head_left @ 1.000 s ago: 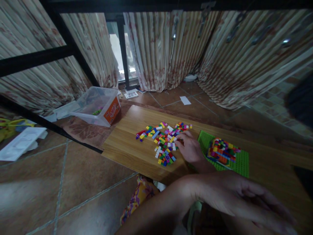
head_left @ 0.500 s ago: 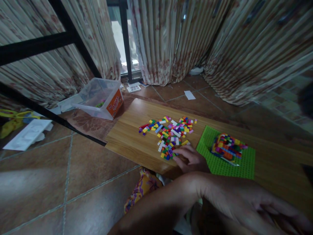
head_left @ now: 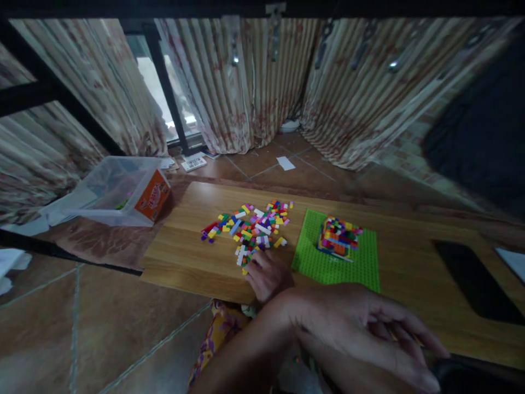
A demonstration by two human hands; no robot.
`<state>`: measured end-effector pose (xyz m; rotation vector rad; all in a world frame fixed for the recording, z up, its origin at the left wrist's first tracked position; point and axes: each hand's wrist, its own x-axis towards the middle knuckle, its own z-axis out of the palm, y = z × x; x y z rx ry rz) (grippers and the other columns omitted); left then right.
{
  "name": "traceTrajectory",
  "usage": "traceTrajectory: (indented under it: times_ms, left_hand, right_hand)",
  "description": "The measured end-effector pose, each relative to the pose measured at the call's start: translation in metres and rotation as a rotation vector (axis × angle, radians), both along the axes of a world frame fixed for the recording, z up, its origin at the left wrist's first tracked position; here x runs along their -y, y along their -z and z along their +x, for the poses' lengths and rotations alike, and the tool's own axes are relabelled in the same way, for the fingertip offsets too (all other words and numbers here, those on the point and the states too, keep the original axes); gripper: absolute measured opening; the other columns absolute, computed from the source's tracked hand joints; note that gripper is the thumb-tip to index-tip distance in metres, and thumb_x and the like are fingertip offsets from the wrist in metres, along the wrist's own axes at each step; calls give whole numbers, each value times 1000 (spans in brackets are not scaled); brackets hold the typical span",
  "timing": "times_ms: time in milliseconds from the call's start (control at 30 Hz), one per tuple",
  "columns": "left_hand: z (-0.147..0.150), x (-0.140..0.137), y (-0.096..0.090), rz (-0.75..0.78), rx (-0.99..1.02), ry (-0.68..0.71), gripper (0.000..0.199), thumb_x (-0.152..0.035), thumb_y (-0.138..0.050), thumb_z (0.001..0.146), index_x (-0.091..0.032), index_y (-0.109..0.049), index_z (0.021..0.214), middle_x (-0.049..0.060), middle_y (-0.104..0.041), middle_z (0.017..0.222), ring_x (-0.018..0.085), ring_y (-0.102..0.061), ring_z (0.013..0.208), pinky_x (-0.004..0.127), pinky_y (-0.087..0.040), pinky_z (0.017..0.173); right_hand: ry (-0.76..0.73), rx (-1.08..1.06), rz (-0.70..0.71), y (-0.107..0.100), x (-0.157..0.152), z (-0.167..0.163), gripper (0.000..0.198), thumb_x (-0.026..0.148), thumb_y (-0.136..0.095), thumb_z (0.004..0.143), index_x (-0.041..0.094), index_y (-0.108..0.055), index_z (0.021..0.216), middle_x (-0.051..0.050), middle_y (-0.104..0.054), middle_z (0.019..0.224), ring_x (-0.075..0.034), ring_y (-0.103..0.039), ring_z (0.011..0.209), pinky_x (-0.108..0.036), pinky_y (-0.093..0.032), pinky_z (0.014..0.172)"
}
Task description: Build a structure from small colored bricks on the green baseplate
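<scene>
My arms are crossed, the left wrist over the right forearm. My right hand (head_left: 270, 274) reaches into the near edge of a pile of colourful toy bricks (head_left: 262, 230), its fingers apart and bent down among them. Whether it touches a single brick is hard to see. My left hand (head_left: 361, 328) hangs at the lower right with curled fingers; a small yellowish bit shows between them, too small to name. Beyond it, a block of multicoloured bricks (head_left: 339, 236) stands on a green studded baseplate (head_left: 356, 273).
A wooden table (head_left: 184, 241) carries everything, with a dark flat object (head_left: 476, 279) on its right. On the floor to the left stands a clear plastic bin (head_left: 118, 191) with an orange label. Curtains (head_left: 262, 98) hang behind, and a dark bar (head_left: 205, 10) crosses the top.
The view has turned right, so the scene sits further left and the dark flat object shows. My right hand has shifted slightly along the near edge of the pile; my left hand shows more fully.
</scene>
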<state>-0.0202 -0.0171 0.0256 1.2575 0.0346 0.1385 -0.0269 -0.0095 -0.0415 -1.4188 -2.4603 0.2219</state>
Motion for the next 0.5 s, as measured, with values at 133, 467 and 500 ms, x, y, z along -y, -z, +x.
traceTrajectory:
  times_ms: [133, 467, 500]
  left_hand:
    - [-2, -2, -4, 40, -28, -8, 49, -33, -71, 77, -19, -63, 123, 3, -65, 92, 12, -61, 76, 24, -50, 72]
    - [-7, -1, -21, -17, -108, -83, 43, -31, -72, 75, -21, -67, 116, 6, -68, 94, 12, -59, 75, 24, -45, 69]
    - [-10, -1, -24, -9, -111, -113, 44, -33, -72, 74, -20, -67, 115, 7, -68, 94, 13, -59, 76, 25, -46, 70]
  right_hand:
    - [-19, 29, -44, -10, -2, 0, 13, 20, -56, 89, 18, -68, 84, -8, -63, 92, -21, -51, 85, -34, -39, 66]
    - [54, -137, -94, -7, -11, 2, 8, 24, -64, 84, 20, -68, 78, -5, -64, 88, -20, -54, 87, -31, -42, 69]
    - [62, -217, -73, -6, -13, 5, 7, 25, -66, 82, 20, -68, 76, -4, -64, 85, -19, -55, 84, -30, -43, 68]
